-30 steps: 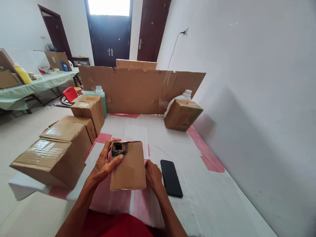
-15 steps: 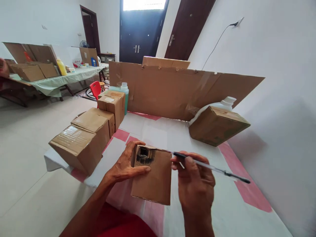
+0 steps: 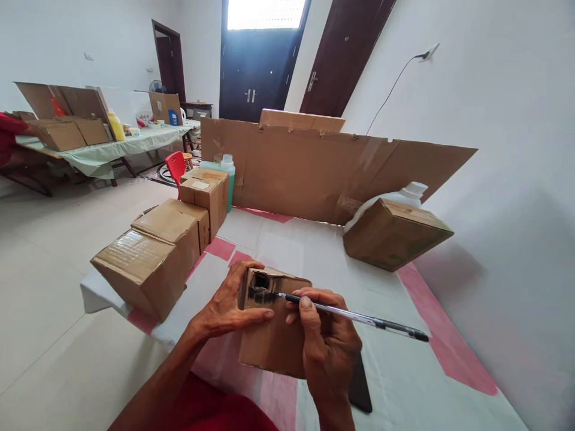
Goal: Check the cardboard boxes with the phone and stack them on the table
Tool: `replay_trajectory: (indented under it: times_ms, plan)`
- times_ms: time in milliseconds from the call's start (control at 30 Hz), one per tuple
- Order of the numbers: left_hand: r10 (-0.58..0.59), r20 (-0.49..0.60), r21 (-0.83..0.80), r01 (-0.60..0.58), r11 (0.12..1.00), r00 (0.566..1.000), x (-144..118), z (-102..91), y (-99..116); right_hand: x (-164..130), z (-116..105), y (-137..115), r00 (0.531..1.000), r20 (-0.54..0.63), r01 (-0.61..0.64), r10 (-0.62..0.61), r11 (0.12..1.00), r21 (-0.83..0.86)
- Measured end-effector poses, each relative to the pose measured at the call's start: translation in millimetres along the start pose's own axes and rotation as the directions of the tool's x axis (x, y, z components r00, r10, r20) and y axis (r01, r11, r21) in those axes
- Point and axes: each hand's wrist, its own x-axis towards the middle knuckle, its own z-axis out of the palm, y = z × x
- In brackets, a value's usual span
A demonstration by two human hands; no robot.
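Left hand (image 3: 224, 308) grips the small cardboard box (image 3: 274, 326) at its left edge, fingers wrapped over the top, box at the near edge of the desk (image 3: 404, 371); right hand (image 3: 327, 347) has fingers pinched on a pen (image 3: 354, 316), tip touching the black scribble (image 3: 260, 293) on the box's top-left corner.

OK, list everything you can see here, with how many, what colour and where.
small box: 1, brown, held on the table, black scribble on top
pen: 1, clear and black, tip at the scribble
phone: 1, black, under the right wrist
sealed boxes: 4, brown, left edge
tilted box: 1, brown, far right
bottles: 2, green and white, far side
cardboard sheet: 1, brown, upright
table: 1, white and pink
left hand: gripping the box
right hand: holding the pen
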Motion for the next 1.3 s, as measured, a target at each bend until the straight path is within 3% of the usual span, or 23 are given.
replay_trajectory:
  times_ms: [300, 433, 500, 533, 567, 633, 733, 800, 933, 1067, 1167, 1300]
  plan:
    - [-0.02, -0.012, -0.012, 0.02, 1.0, 1.0, -1, 2.0, 0, 6, 6, -2, 0.996, -0.091, 0.027, -0.024, 0.999, 0.037]
    - [-0.032, 0.005, -0.039, 0.033, 0.999, 0.999, -4, 0.9, -1, 30, -16, -4, 0.94, -0.34, 0.095, -0.043, 0.986, 0.138]
    - [-0.059, 0.009, -0.056, 0.06, 0.997, 0.998, -6, -0.4, -3, 44, -37, 13, 0.945, -0.325, -0.042, 0.021, 0.997, -0.059]
    - [-0.07, 0.007, -0.055, 0.071, 0.996, 0.998, -7, -1.1, -4, 48, -47, 26, 0.958, -0.273, -0.143, 0.083, 0.968, -0.207]
    - [-0.078, 0.003, -0.045, 0.078, 0.996, 0.997, -7, -1.7, -5, 50, -56, 42, 0.971, -0.131, -0.237, 0.199, 0.868, -0.437]
    - [-0.083, -0.007, -0.015, 0.083, 0.996, 0.997, -6, -2.1, -9, 43, -68, 76, 0.939, -0.013, -0.283, 0.343, 0.752, -0.595]
    - [-0.087, -0.004, 0.019, 0.087, 0.996, 0.996, -4, -1.0, -15, 19, -63, 118, 0.882, 0.004, -0.306, 0.471, 0.578, -0.756]
    - [-0.084, 0.005, 0.032, 0.084, 0.996, 0.996, -2, 0.1, -18, 3, -52, 132, 0.85, -0.032, -0.316, 0.525, 0.462, -0.829]
    - [-0.085, 0.04, 0.048, 0.083, 0.995, 0.996, 0, 1.4, -19, -9, -48, 128, 0.815, -0.084, -0.316, 0.574, 0.318, -0.894]
    - [-0.087, 0.049, 0.04, 0.085, 0.996, 0.995, -1, 2.2, -16, -12, -84, 110, 0.822, -0.209, -0.361, 0.53, 0.2, -0.911]
    - [-0.079, 0.047, 0.032, 0.077, 0.996, 0.996, -2, 3.5, -14, -19, -115, 105, 0.778, -0.338, -0.451, 0.53, 0.096, -0.887]
    - [-0.058, 0.062, -0.008, 0.059, 0.998, 0.996, -3, 5.7, -11, -28, -136, 114, 0.725, -0.38, -0.541, 0.574, 0.134, -0.83]
